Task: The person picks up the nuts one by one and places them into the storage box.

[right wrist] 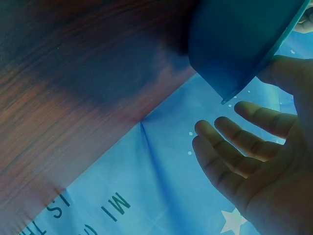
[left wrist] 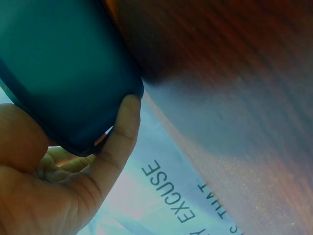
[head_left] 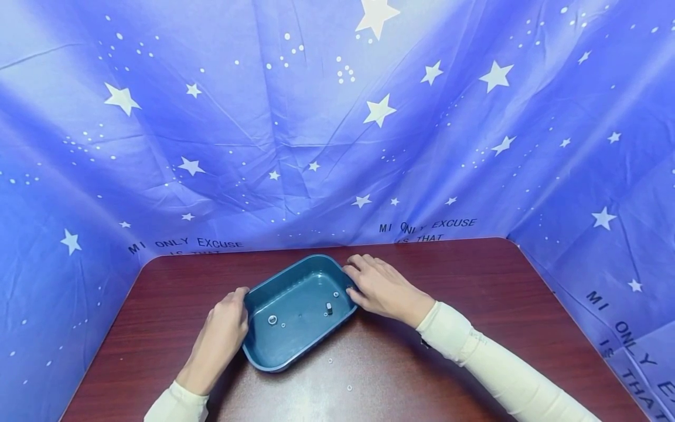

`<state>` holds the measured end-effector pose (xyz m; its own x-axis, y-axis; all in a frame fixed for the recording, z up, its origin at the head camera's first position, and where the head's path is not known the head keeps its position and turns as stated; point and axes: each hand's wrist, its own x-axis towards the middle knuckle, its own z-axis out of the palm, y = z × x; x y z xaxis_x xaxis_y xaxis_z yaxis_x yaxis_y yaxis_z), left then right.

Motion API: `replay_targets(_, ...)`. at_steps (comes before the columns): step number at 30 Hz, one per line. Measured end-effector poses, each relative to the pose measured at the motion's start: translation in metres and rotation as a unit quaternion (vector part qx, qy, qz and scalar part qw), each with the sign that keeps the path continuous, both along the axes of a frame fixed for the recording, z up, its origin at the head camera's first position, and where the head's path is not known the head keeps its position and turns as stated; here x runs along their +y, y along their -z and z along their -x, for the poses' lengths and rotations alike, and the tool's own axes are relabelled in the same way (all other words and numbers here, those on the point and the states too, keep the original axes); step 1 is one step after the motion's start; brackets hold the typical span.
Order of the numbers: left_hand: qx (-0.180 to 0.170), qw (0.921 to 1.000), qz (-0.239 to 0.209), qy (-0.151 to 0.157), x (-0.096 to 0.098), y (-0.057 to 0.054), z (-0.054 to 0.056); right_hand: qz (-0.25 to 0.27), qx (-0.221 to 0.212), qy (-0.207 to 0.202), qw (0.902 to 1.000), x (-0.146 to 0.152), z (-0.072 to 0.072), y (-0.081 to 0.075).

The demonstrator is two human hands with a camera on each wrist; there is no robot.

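A dark teal rectangular tray (head_left: 300, 340) sits at an angle near the middle of the table. Inside lie a larger metal ring (head_left: 272, 320), a short dark and silver piece (head_left: 329, 308) and several tiny rings, one being a small ring (head_left: 336, 295) near the right end. My left hand (head_left: 218, 334) grips the left end, its thumb at the rim and a finger along the outer wall in the left wrist view. At the right end is my right hand (head_left: 387, 290), thumb by the rim, other fingers extended and apart from the wall in the right wrist view.
On the reddish-brown table (head_left: 448, 381), a tiny ring (head_left: 330, 361) and another ring (head_left: 349, 388) lie in front of the tray. A blue star-patterned cloth (head_left: 316, 117) hangs along the back and both sides, meeting the table's far edge.
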<state>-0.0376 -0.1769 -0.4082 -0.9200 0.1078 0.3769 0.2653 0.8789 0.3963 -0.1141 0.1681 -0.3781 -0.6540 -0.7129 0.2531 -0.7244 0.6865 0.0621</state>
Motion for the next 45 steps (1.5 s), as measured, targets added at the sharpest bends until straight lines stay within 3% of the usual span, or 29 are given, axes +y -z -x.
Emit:
replay_targets(11, -0.005, 1.0, 0.007, -0.001, 0.0, -0.001, 0.001, 0.022, -0.009, 0.004, 0.9997, -0.001, -0.001, 0.003)
replay_targets(16, 0.004, 1.0, 0.0, 0.003, -0.001, 0.004, 0.002, 0.033, -0.018, 0.008, 0.9993, -0.001, -0.002, 0.007)
replay_targets(17, 0.008, 1.0, -0.003, 0.004, -0.003, 0.008, 0.003, 0.036, -0.019, 0.008, 0.9991, -0.001, -0.002, 0.008)
replay_targets(19, 0.032, 0.9995, 0.0, 0.006, -0.01, 0.029, 0.012, 0.042, -0.022, 0.008, 0.9988, -0.001, -0.003, 0.01)
replay_targets(22, 0.058, 0.9982, 0.009, 0.003, -0.016, 0.049, 0.019, 0.048, -0.027, 0.007, 0.9985, -0.001, -0.004, 0.012)
replay_targets(23, 0.063, 0.998, 0.009, 0.004, -0.017, 0.051, 0.02, 0.049, -0.028, 0.007, 0.9983, -0.001, -0.004, 0.012)
replay_targets(24, 0.066, 0.9977, 0.009, 0.004, -0.017, 0.05, 0.02, 0.051, -0.031, 0.007, 0.9982, -0.002, -0.004, 0.012)
replay_targets(26, 0.053, 0.9986, 0.0, 0.005, -0.011, 0.034, 0.012, 0.053, -0.038, 0.008, 0.9978, -0.002, -0.004, 0.013)
replay_targets(29, 0.038, 0.9992, -0.011, 0.008, -0.006, 0.018, 0.006, 0.058, -0.049, 0.012, 0.997, -0.002, -0.005, 0.013)
replay_targets(32, 0.044, 0.999, -0.007, 0.007, -0.007, 0.021, 0.007, 0.065, -0.063, 0.017, 0.9958, -0.003, -0.006, 0.013)
replay_targets(34, 0.059, 0.9983, 0.003, 0.005, -0.011, 0.034, 0.013, 0.068, -0.071, 0.021, 0.9949, -0.004, -0.007, 0.014)
replay_targets(36, 0.063, 0.998, 0.002, 0.006, -0.011, 0.035, 0.014, 0.071, -0.08, 0.025, 0.9939, -0.005, -0.007, 0.016)
replay_targets(45, 0.04, 0.9992, -0.004, 0.003, -0.003, 0.013, 0.004, 0.08, -0.095, 0.044, 0.9912, -0.012, -0.009, 0.023)
